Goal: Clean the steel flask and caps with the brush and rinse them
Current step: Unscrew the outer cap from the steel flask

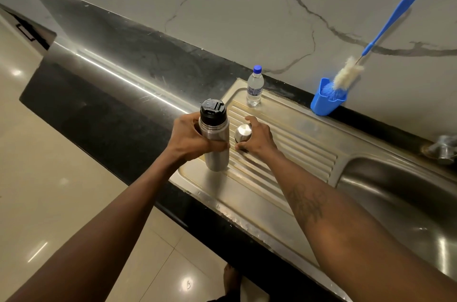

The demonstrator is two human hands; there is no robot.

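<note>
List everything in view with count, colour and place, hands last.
steel flask: 1, silver, upright on the drainboard's left part
black cap: 1, black, on top of the flask
steel cap: 1, silver, just right of the flask
brush: 1, blue handle, pale and blue bristles, head down in the holder
holder: 1, blue, on the counter by the wall
water bottle: 1, clear with blue cap, drainboard's far end
sink: 1, steel, ribbed drainboard, basin at right
tap: 1, steel, right edge, partly cut off
counter: 1, black, around the sink
wall: 1, white with grey veins, behind the counter
left hand: 1, grips the steel flask
right hand: 1, curled round the steel cap
</note>
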